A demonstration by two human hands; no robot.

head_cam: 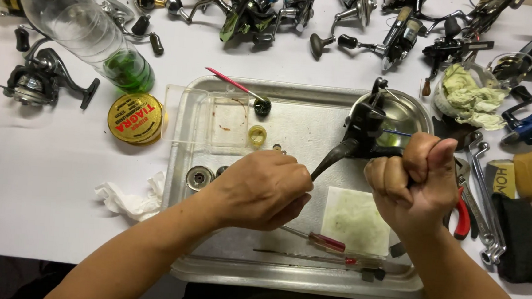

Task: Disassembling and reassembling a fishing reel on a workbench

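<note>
On the far left of the white bench lies a black fishing reel, with a clear plastic bottle holding a little green liquid beside it and a round yellow tin just below. A crumpled white tissue rests against the left edge of the metal tray. Inside the tray sit a clear plastic box, a yellow ring and a round metal part. The left hand hovers over the tray's middle, its grip narrow, fingers curled around the tip of a dark reel handle. Red-handled screwdrivers lie below it, next to a stained white pad. The handle belongs to a black reel body held above the tray in front of a small steel bowl. The right hand is a closed fist, thumb up, clasped on the reel's lower part. Further right lie red pliers, wrenches and a dirty rag. More reels line the back.
</note>
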